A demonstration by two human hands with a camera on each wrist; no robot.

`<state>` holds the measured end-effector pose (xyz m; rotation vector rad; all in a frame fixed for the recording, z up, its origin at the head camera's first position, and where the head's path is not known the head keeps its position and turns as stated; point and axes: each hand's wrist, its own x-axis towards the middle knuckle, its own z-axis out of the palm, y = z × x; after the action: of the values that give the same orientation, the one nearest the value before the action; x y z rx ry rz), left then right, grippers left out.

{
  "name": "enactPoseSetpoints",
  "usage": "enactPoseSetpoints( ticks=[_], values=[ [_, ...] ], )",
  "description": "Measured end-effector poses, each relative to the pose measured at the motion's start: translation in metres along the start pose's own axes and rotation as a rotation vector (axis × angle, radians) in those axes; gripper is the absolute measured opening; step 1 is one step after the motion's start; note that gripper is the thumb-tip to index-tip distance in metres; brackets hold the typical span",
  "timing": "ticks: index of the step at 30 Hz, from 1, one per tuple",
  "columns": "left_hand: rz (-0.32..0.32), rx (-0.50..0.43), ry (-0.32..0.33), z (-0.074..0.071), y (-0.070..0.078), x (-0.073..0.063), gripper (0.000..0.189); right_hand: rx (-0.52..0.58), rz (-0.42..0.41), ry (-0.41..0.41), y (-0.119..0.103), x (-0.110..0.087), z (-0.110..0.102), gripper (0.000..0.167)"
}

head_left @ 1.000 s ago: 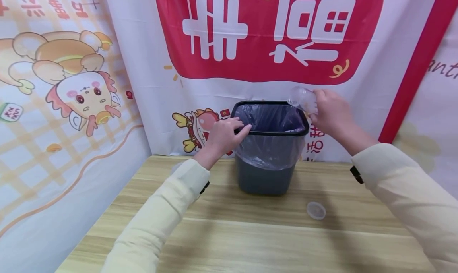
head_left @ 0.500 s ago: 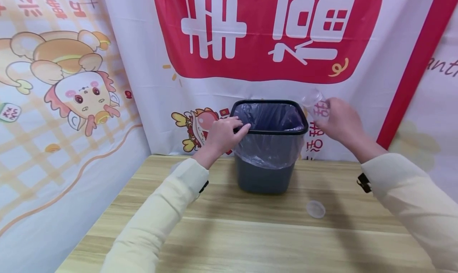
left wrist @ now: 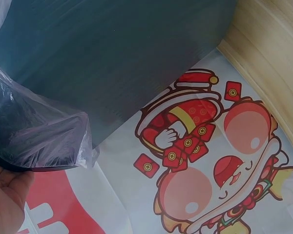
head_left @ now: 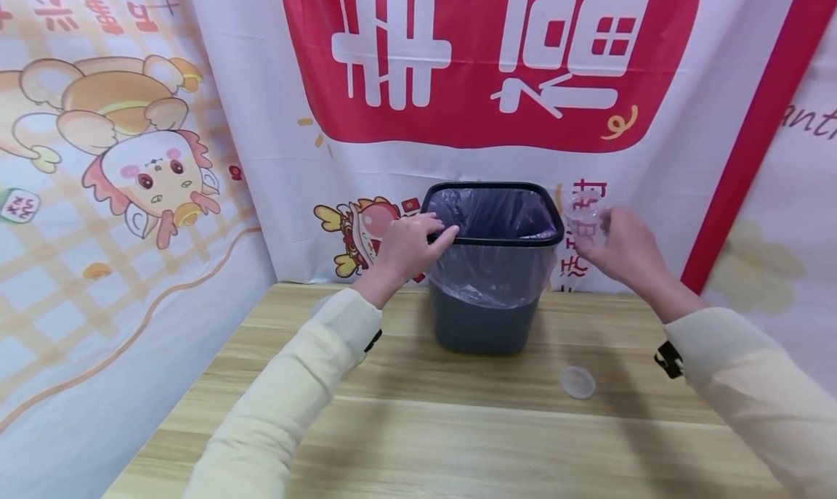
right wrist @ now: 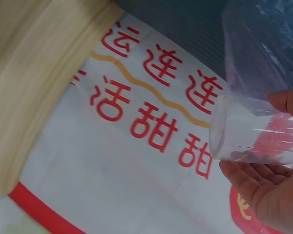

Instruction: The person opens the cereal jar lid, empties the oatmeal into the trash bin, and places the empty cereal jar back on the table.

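Observation:
A dark grey trash can (head_left: pixel 485 328) with a black rim and a clear liner bag (head_left: pixel 497 274) folded over its edge stands upright on the table. My left hand (head_left: pixel 412 248) grips the rim at its near left corner, thumb along the front edge. In the left wrist view, the fingers (left wrist: pixel 12 187) lie against that rim. To the right of the can, my right hand (head_left: pixel 624 248) holds a clear plastic cup (right wrist: pixel 251 129) between thumb and fingers, apart from the rim. A round translucent lid (head_left: pixel 577 383) lies flat on the table.
The light wood table (head_left: pixel 418 433) meets a printed cloth wall (head_left: pixel 386 161) close behind the can. Another printed wall (head_left: pixel 131 317) runs along the left. A translucent thing (head_left: pixel 320 305), mostly hidden by my left sleeve, sits at the table's back left.
My right hand has moved right with the cup, away from over the can's right rim, then lower. The cup has turned from tilted to nearly upright. My left hand stays put.

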<state>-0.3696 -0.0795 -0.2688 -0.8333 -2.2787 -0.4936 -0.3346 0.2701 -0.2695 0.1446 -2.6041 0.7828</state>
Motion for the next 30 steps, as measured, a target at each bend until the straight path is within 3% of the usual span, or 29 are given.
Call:
enactPoseSetpoints(
  ticks=[8,16,30],
  values=[
    [-0.007,0.004,-0.003,0.0,0.001,0.0,0.038,0.04,0.083,-0.04,0.022,-0.012,0.013,0.067],
    [-0.003,0.006,-0.004,0.0,0.0,0.001,0.038,0.023,0.088,-0.037,0.044,-0.026,0.028,0.064],
    [-0.016,0.004,-0.007,0.0,0.001,0.0,0.038,0.118,0.124,-0.052,0.079,-0.044,0.053,0.072]
  ],
)
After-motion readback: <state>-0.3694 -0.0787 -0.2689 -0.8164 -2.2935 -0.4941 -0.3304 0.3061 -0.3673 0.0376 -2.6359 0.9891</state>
